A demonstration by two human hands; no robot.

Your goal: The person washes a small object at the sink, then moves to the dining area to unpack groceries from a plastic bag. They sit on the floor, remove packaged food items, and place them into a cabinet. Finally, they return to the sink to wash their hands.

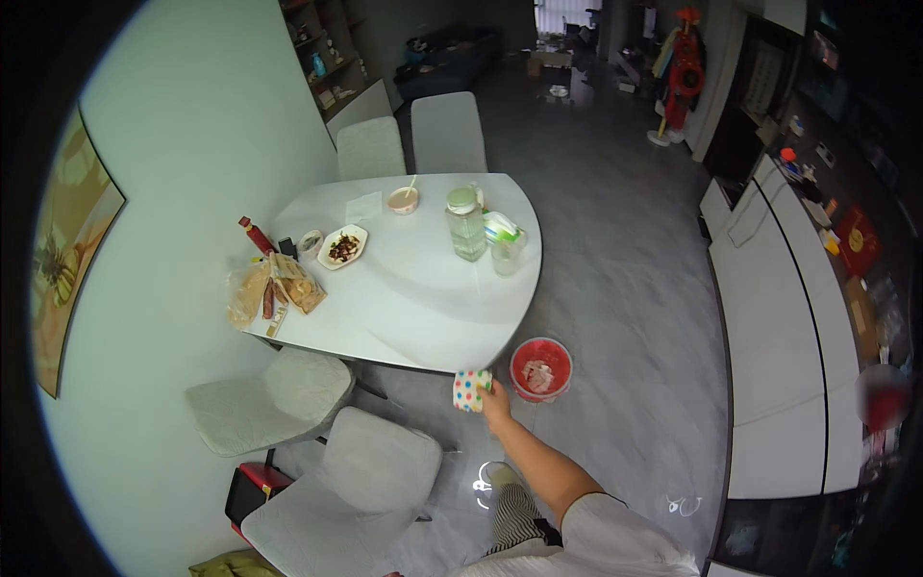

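Observation:
My right hand (495, 404) is closed on a white cloth with coloured dots (472, 391), held by the near edge of the white table (433, 310). Just right of the hand, a red bin (541, 369) with crumpled pale waste inside stands on the floor. Of my left hand (393, 575) only a sliver of fingers shows at the bottom edge. On the table are a glass jug with a green lid (466, 231), a drinking glass (506, 258), a pack of wipes or tissues (502, 226), a bowl with a utensil (403, 200) and a plate of dark food (343, 247).
Bagged bread (299, 285), a red bottle (256, 235) and a phone-like dark object (288, 248) lie at the table's left. Grey chairs (382, 458) stand below it and behind it. A long white cabinet (771, 346) runs along the right.

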